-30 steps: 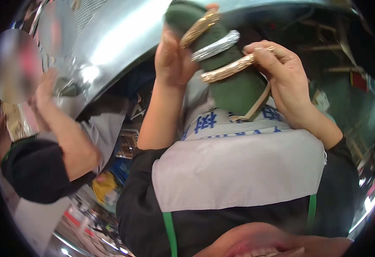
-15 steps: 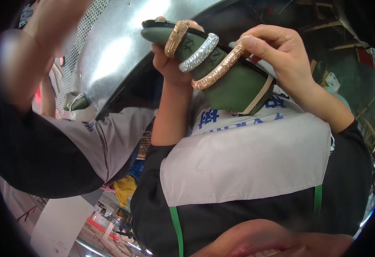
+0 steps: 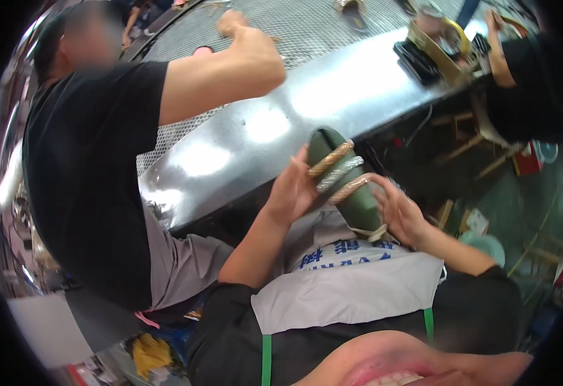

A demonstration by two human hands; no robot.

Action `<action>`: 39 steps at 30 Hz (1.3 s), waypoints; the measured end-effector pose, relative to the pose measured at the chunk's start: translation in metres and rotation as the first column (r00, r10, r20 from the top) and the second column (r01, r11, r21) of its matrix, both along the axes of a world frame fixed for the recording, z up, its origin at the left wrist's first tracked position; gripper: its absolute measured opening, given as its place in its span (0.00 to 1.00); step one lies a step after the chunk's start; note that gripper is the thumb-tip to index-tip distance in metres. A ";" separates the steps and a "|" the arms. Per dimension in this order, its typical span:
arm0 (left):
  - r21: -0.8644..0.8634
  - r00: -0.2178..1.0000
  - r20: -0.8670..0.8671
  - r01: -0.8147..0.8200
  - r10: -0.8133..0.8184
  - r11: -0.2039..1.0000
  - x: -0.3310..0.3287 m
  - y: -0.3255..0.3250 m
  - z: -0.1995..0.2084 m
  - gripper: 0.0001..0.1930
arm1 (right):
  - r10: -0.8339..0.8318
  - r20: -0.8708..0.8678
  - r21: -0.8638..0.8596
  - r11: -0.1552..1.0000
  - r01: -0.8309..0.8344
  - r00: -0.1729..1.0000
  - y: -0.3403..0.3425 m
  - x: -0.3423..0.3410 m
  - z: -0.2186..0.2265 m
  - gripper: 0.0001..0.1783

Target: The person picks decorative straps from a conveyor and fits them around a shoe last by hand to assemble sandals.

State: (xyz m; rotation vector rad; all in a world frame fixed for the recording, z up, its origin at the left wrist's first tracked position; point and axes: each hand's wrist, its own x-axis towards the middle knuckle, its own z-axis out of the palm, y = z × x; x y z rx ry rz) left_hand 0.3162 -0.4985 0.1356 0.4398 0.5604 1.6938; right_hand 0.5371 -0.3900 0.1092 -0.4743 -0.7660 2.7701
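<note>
A sandal (image 3: 340, 171) on a green shoe last is held in front of my apron, its toe pointing away from me. Across the last run gold, silver and rose-gold braided straps; a thin pale strap is at the heel. My left hand (image 3: 292, 188) grips its left side, the fingers partly hidden behind it. On the other side, my right hand (image 3: 398, 212) has its fingers apart, with the index fingertip at the end of the rose-gold strap. Slight blur hides whether the other right fingers touch the last.
Beyond my hands lies a shiny metal table edge (image 3: 243, 128) beside a mesh conveyor (image 3: 185, 38). A co-worker in black (image 3: 95, 174) stands close on my left, an arm stretched over the conveyor. Black items (image 3: 416, 61) and another person's arm (image 3: 500, 58) are at the far right.
The sandal has turned from lying crosswise to toe-away, and appears smaller and lower in view. My right hand has loosened its pinch on the rose-gold strap. More table and conveyor show.
</note>
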 end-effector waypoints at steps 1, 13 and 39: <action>-0.082 0.970 -0.239 0.028 -0.047 0.996 0.002 -0.006 0.002 0.47 | 0.054 0.071 0.213 0.975 -0.068 0.996 -0.005 0.013 -0.007 0.36; -0.127 0.909 -0.236 -0.380 0.344 0.916 0.047 -0.012 -0.008 0.41 | 0.009 0.209 0.759 0.629 -0.168 0.978 -0.010 -0.028 0.035 0.25; -0.081 0.718 -0.263 -0.682 0.644 0.727 -0.133 0.079 0.031 0.17 | -0.032 0.275 0.683 0.709 -0.172 0.961 0.043 0.008 0.009 0.25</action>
